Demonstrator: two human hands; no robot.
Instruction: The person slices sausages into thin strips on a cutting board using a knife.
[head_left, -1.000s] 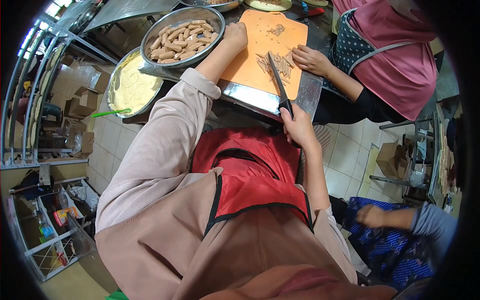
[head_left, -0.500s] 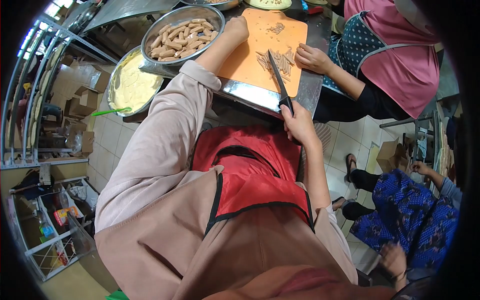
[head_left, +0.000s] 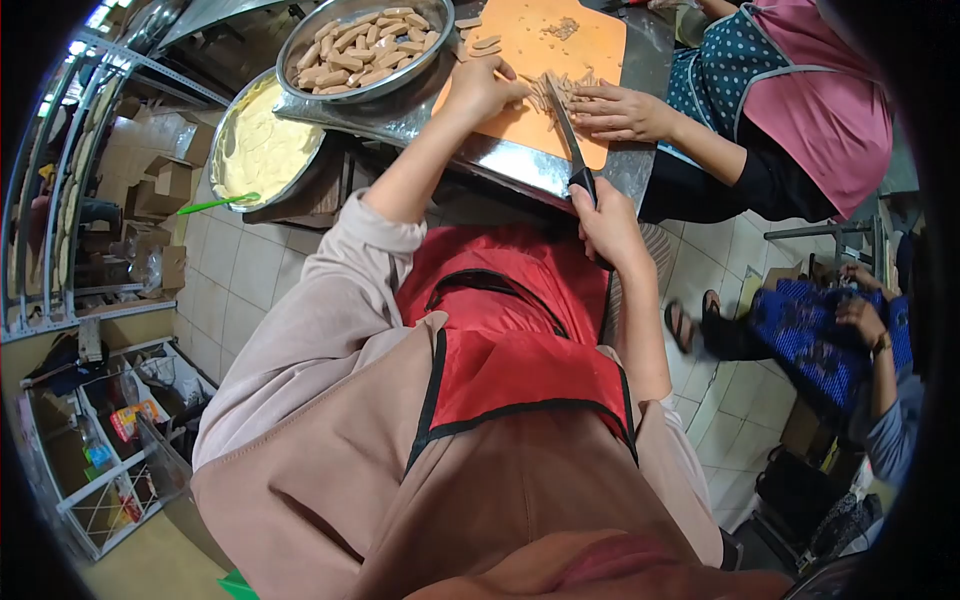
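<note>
My right hand [head_left: 608, 222] is wrapped round the black handle of a knife [head_left: 567, 125], whose blade lies over thin brown strips [head_left: 552, 92] on an orange cutting board [head_left: 520, 48]. At the left edge of the strips is my left hand [head_left: 487, 90], fingers bent; whether it pinches anything is too small to tell. A few uncut brown pieces [head_left: 486, 44] rest on the board above it. A co-worker's hand [head_left: 622, 112] touches the strips from the right, apart from mine. Left of the board, a steel bowl [head_left: 290, 82] holds several brown pieces.
A basin of pale yellow mixture [head_left: 262, 140] with a green utensil [head_left: 215, 204] stands at the left. The co-worker in a pink garment [head_left: 820, 120] is at the right. Another person in blue patterned cloth [head_left: 800, 330] is farther right. Shelving lines the left side.
My left hand has moved from the board's upper left edge down to the strips. Brown pieces now show on the board. The co-worker's hand has reached onto the strips. The person at right has shifted.
</note>
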